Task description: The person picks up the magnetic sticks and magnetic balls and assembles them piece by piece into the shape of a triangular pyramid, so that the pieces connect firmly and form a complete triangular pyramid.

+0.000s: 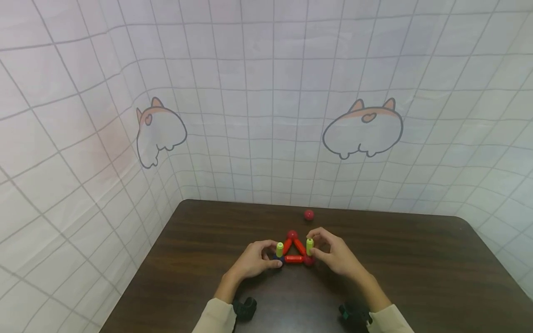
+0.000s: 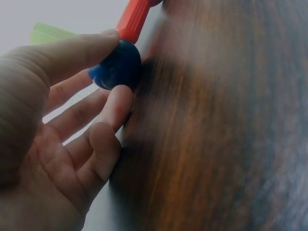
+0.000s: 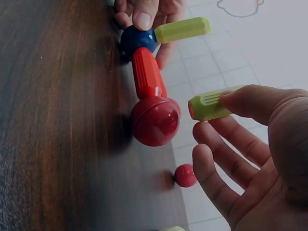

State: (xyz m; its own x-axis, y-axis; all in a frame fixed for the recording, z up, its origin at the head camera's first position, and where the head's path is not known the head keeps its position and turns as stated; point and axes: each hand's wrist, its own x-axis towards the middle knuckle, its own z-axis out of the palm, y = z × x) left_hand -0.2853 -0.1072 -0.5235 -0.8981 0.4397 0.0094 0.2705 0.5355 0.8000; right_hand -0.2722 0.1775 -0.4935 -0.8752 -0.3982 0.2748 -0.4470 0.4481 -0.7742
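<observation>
A triangle of red rods (image 1: 294,259) with balls at its corners lies on the table. At its near left corner, the thumb and fingers of my left hand (image 1: 255,260) hold a blue ball (image 2: 120,67). From that ball a yellow-green rod (image 3: 183,30) stands up. My right hand (image 1: 335,253) pinches a second yellow-green rod (image 3: 207,107) over the near right corner. In the right wrist view a small gap separates this rod's lower end from the red ball (image 3: 155,121) there. Another red ball (image 1: 292,235) forms the far corner.
A loose red ball (image 1: 309,214) lies near the back edge of the dark wooden table (image 1: 216,222). Part of a light green object (image 3: 172,228) shows at the bottom of the right wrist view. Behind the table hangs a white grid-patterned cloth (image 1: 258,138).
</observation>
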